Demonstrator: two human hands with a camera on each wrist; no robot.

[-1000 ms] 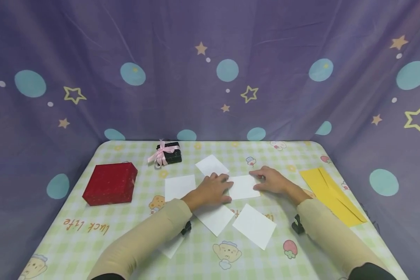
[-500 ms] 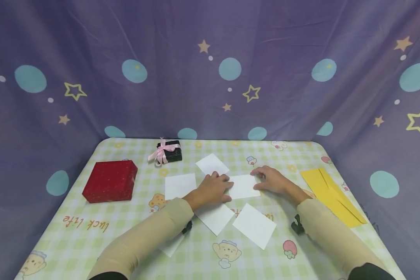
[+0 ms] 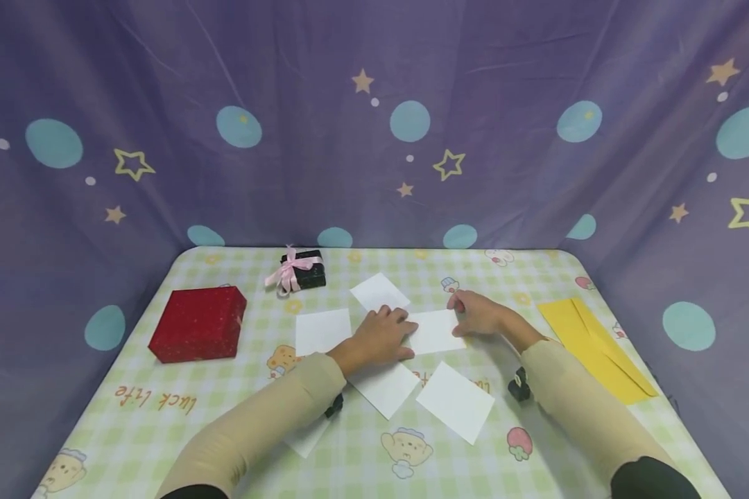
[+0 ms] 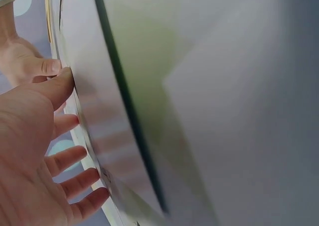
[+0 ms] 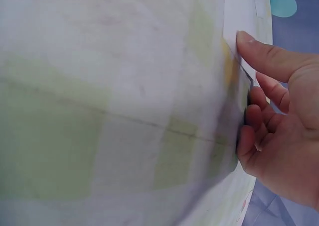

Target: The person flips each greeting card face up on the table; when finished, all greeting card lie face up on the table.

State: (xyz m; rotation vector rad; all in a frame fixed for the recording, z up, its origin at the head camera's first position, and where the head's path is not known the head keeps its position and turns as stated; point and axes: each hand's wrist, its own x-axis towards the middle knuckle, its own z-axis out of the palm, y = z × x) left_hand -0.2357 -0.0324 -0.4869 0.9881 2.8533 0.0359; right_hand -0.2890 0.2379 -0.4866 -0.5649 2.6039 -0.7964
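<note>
The white card (image 3: 435, 331) lies flat mid-counter, directly btwn both hands, long axis running left–right across the person. Left hand (image 3: 381, 336) rests palm-down on the card's left end, fingers straight and spread, gripping nothing, just pressing; it also overlaps a second card (image 3: 383, 388) nearer the person. Right hand (image 3: 477, 315) is at the card's right end, thumb on the corner and fingers curled under the edge per the right wrist view (image 5: 247, 72), so the grip there looks like a light pinch, corner maybe lifted slightly. Both hands are about equally near, one per short edge. The card is plain white, thin, unmarked, w/ no fold showing. Other white cards lie around it: one behind (image 3: 379, 292), one left (image 3: 322, 331), one front-right (image 3: 454, 402). Yellow envelope (image 3: 593, 346) sits well apart to the right; red box (image 3: 198, 324) and small black box w/ pink ribbon (image 3: 301, 272) to the left on the checked counter (image 3: 162, 430).
</note>
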